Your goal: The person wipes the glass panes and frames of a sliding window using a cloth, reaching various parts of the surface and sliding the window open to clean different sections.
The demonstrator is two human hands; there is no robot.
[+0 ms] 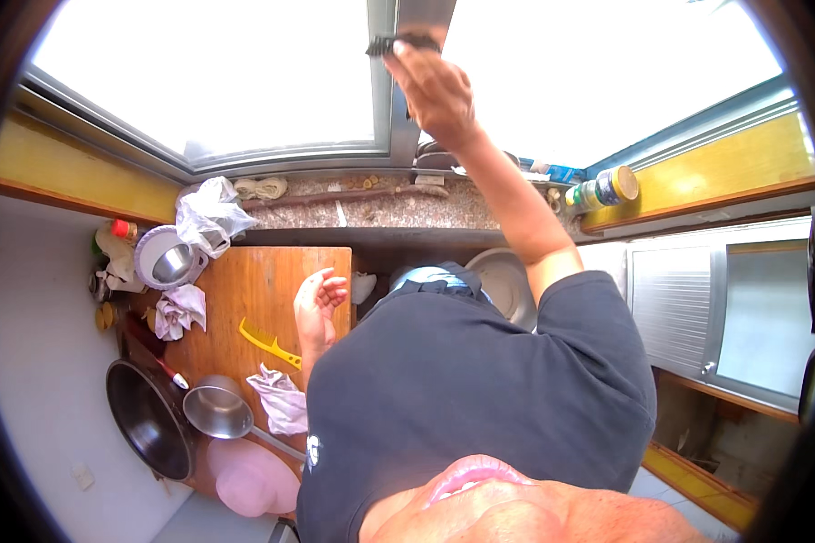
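Observation:
My right hand [435, 88] is raised to the metal window frame [407, 146]. It grips a small black object [382, 46] with a ridged or bristled edge, partly blurred and covered by my fingers. Whether that object touches the frame cannot be made out. My left hand [320, 298] is held over the edge of a wooden table [278, 271], fingers loosely curled and a little apart, nothing in them. A yellow comb [268, 345] lies on the table beside my left wrist. Closer to my body is a crumpled pinkish cloth [278, 400].
Toward the left stand a saucepan [219, 407], a dark wok [151, 421], a pink plastic item [255, 478] and a lilac basket [146, 254] holding a metal bowl. A plastic bag [214, 210], a stick [333, 198] and a jar [608, 186] line the granite sill [380, 216].

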